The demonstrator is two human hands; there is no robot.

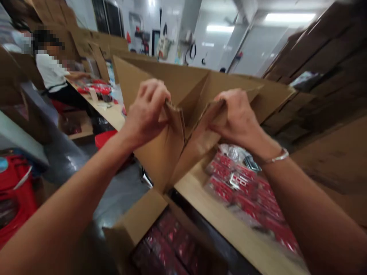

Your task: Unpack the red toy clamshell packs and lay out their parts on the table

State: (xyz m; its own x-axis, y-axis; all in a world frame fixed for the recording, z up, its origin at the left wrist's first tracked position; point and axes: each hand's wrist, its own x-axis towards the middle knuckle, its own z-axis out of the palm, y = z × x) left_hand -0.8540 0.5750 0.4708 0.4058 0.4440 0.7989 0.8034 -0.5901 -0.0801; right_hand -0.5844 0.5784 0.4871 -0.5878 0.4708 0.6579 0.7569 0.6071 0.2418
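A brown cardboard box is raised in front of me, one corner towards me and its upper flaps spread. My left hand is closed over the box edge left of that corner. On the right, my right hand pinches the matching edge, fingers over the top and thumb below; a bracelet circles that wrist. Below the raised box stands an open carton holding several red packs in clear film. More red packs lie on the table beneath my right forearm.
A person in a white top sits at a long table on the left, with red items on it. Red plastic stools stand at the left. Stacked cartons rise on the right.
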